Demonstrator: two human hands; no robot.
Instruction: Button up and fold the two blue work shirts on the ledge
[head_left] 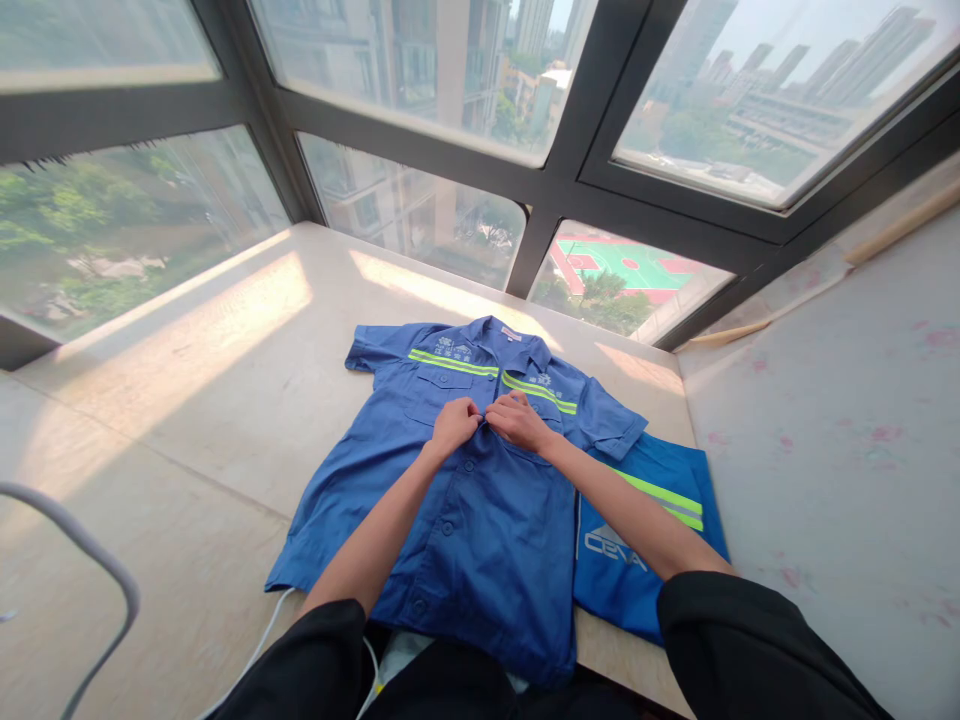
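Observation:
A blue short-sleeved work shirt [502, 540] with yellow-green reflective stripes lies spread, front side up, with its collar away from me. Its lower front buttons are done up, while the top of the front lies open at the collar. My left hand [456, 424] pinches the front edge at chest height. Close beside it, my right hand [517, 420] is closed on the other side of the same edge. My fingertips almost meet there, and they hide whatever button or hole lies between them.
Partly under the shirt's right side lies a folded brighter blue garment [645, 560] with a reflective stripe. Both rest on a pale stone-like ledge [225, 400] below framed windows. A grey cable [112, 570] curves at the left, and a flowered wall [840, 450] bounds the right.

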